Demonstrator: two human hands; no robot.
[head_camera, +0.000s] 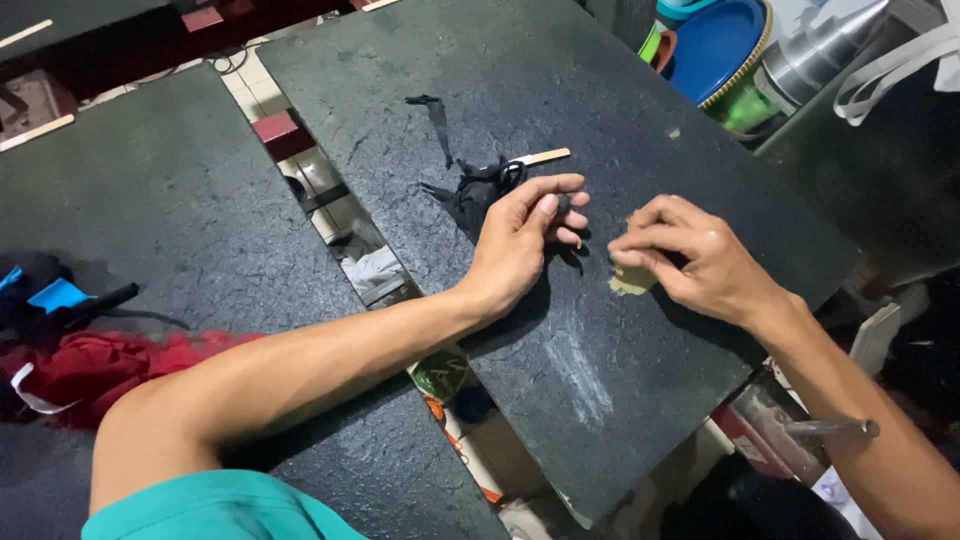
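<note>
Left hand palm down, fingers loosely extended, forearm stretched diagonally, right hand close beside it, fingers curled and pinched downward, wrist bent

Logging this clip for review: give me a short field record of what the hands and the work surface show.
Left hand: rests on black cloth scraps
Right hand: fingertips press a tan patch
Surface: dark board
Near left hand: wooden stick
Far left: red cloth
Top right: blue dish
</note>
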